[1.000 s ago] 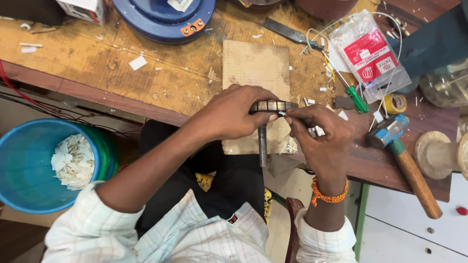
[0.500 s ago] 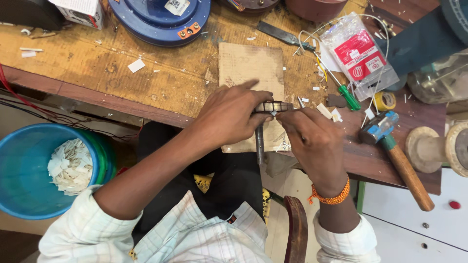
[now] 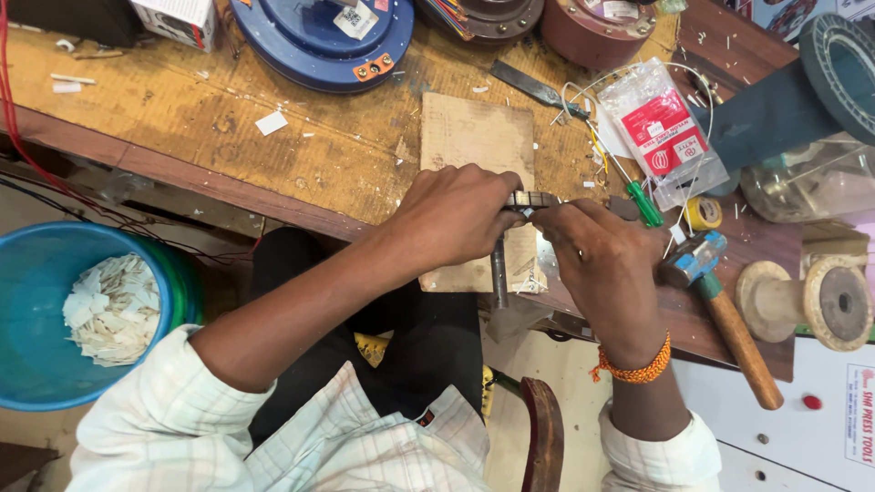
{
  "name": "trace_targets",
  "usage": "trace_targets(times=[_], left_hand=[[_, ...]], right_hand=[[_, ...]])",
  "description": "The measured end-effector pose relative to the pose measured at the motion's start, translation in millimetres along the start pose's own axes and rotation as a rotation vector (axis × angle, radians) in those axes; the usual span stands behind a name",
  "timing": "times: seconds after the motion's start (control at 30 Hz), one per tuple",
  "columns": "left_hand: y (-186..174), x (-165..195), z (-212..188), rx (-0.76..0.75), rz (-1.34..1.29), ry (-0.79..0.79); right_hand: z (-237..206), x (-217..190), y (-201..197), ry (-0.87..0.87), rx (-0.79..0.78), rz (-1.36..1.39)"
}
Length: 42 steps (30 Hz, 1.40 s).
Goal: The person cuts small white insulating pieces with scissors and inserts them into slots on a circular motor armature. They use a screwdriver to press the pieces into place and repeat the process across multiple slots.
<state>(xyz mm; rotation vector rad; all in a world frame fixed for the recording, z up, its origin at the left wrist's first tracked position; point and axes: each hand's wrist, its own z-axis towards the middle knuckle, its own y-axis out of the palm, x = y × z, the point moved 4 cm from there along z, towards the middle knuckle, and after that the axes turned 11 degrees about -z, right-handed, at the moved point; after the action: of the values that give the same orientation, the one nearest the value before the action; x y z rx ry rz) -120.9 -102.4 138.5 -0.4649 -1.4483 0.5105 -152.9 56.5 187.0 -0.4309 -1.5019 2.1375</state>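
My left hand (image 3: 456, 219) and my right hand (image 3: 602, 260) meet at the near edge of a wooden workbench (image 3: 228, 137). Together they grip a small metal part (image 3: 533, 200) with a round laminated head and a thin steel shaft (image 3: 499, 269) hanging straight down. The left fingers pinch the head from the left, the right fingers from the right. Under the hands lies a flat wooden block (image 3: 474, 137). An orange bead bracelet (image 3: 633, 369) circles my right wrist.
A hammer (image 3: 720, 305) with a blue head lies right of my hands, beside a green screwdriver (image 3: 638, 196), tape roll (image 3: 702, 214) and wooden spool (image 3: 807, 301). A plastic packet (image 3: 661, 128) and blue round housing (image 3: 319, 41) sit farther back. A blue bucket (image 3: 55, 301) of white scraps stands lower left.
The view has shifted a little; both hands stay closed on the metal part at the bench edge, with only slight finger movement.
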Motion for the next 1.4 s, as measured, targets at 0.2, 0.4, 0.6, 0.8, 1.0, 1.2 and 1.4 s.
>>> trace_targets(times=[0.2, 0.4, 0.6, 0.8, 1.0, 1.2, 1.4], left_hand=[[1.6, -2.2, -0.5, 0.000, 0.012, 0.013], [2.8, -1.9, 1.0, 0.011, 0.002, 0.051], [3.5, -4.3, 0.5, 0.034, 0.001, 0.067], [5.1, -4.3, 0.3, 0.044, 0.018, 0.074], [5.1, -4.5, -0.4, 0.051, 0.021, 0.091], [5.0, -5.0, 0.3, 0.057, 0.014, 0.096], [7.4, -6.1, -1.1, 0.070, 0.003, 0.093]], right_hand=[[3.0, 2.1, -0.3, -0.003, 0.004, 0.074], [6.4, 10.8, 2.2, 0.120, -0.068, 0.213], [6.1, 6.1, 1.7, 0.087, -0.049, 0.181], [4.9, 2.4, 0.5, 0.062, -0.061, 0.118], [5.1, 2.5, 0.1, 0.037, -0.055, 0.134], [5.5, 4.9, 1.0, 0.042, -0.033, 0.154], [3.8, 8.7, 3.5, 0.074, -0.042, 0.172]])
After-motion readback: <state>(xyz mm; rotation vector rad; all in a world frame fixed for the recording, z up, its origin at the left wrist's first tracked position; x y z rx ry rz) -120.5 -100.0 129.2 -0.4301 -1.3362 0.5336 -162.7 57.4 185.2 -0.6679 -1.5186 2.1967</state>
